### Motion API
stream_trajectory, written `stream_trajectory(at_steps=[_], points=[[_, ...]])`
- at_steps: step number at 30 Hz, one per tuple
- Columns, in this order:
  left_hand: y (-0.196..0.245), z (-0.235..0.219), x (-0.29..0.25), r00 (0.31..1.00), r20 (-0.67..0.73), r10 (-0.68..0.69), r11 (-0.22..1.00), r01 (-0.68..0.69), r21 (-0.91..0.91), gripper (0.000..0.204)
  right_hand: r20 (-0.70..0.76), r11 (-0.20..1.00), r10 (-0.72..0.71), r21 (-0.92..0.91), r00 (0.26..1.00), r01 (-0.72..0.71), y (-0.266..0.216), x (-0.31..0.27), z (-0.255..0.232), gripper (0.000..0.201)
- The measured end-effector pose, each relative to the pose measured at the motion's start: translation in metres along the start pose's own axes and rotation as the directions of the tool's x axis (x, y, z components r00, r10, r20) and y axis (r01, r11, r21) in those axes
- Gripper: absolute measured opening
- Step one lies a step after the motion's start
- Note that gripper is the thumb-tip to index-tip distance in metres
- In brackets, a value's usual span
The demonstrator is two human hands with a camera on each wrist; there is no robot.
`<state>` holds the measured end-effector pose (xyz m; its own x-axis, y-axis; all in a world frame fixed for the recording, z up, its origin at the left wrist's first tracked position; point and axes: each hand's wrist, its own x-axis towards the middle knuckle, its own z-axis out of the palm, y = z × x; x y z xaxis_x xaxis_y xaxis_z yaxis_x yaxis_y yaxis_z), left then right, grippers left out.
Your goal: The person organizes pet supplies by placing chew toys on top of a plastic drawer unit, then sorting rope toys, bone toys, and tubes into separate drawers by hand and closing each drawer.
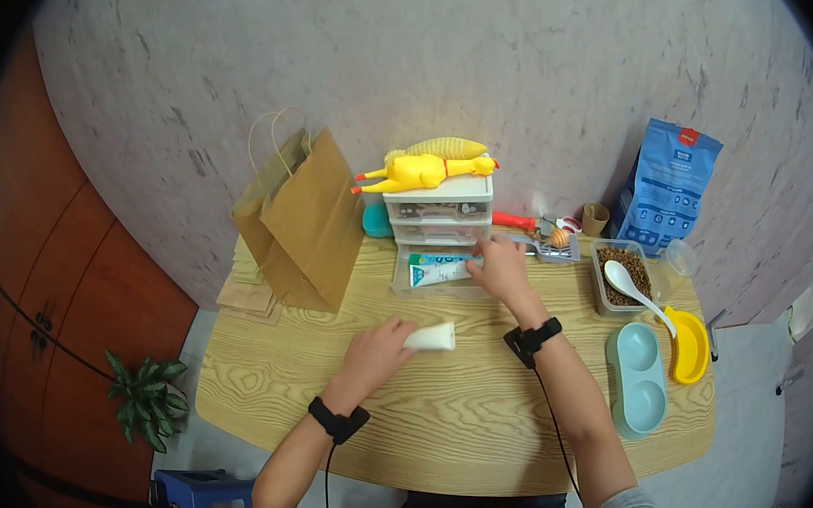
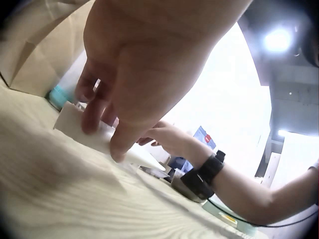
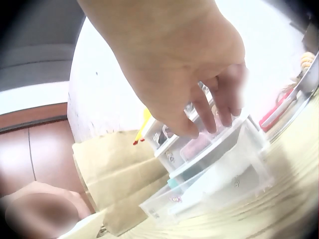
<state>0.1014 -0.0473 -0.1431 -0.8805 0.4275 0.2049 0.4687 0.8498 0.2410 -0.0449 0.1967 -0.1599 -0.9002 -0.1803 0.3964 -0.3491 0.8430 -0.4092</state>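
My left hand (image 1: 377, 355) grips a plain white squeeze tube (image 1: 431, 336) low over the front of the table. Thumb and fingers (image 2: 91, 117) are on either side of the tube in the left wrist view. Above the pulled-out bottom drawer (image 1: 402, 282) of a small white drawer unit (image 1: 441, 209) is my right hand (image 1: 503, 269), its fingers loosely bent and nothing between them. A white tube with blue and green print (image 1: 439, 269) lies inside that clear drawer, below the right fingertips. The upper drawers are in.
Yellow rubber chicken toys (image 1: 422, 172) lie on the drawer unit. To its left stands a brown paper bag (image 1: 309, 222). On the right are a kibble box (image 1: 604, 293) with a white spoon (image 1: 628, 286), a blue double bowl (image 1: 638, 377), a yellow dish (image 1: 690, 348) and a blue food bag (image 1: 668, 189).
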Motion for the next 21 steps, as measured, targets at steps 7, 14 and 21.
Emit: stream_trajectory(at_steps=[7,14,21], points=[[-0.011,-0.005,0.104,0.997,-0.053,0.052,0.997,-0.049,0.056,0.033,-0.055,0.965,0.174,0.21,0.983,-0.159,0.031,-0.02,-0.014,0.022],[-0.016,0.022,0.17,0.971,0.238,-0.031,0.982,-0.015,0.188,0.017,-0.043,0.95,0.221,0.234,0.974,-0.205,0.052,-0.023,-0.013,0.021],[-0.028,0.038,0.174,0.987,0.159,0.036,0.987,-0.06,0.147,0.008,-0.014,0.947,0.22,0.241,0.975,-0.21,0.051,-0.023,-0.007,0.02]])
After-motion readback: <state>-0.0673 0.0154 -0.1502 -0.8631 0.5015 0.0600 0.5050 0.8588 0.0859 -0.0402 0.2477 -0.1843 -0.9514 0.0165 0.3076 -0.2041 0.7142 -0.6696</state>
